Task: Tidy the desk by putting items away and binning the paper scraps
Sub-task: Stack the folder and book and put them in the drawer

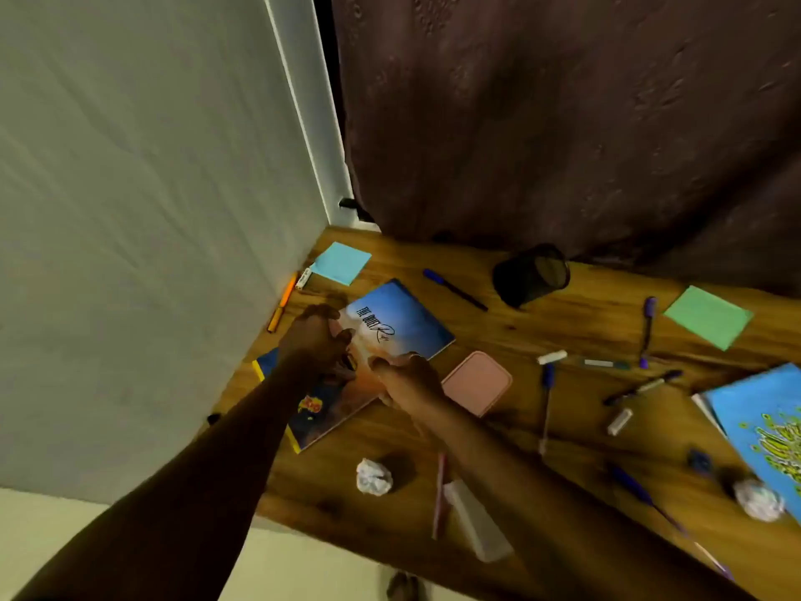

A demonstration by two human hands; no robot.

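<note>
Pink case (477,381) just beside book (403,318)

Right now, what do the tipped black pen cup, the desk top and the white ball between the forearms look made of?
Tipped black pen cup: probably matte wire mesh, see-through weave. Brown desk top: wood or wood-look laminate, streaky grain, slight sheen. White crumpled ball: paper, sharp creases.
</note>
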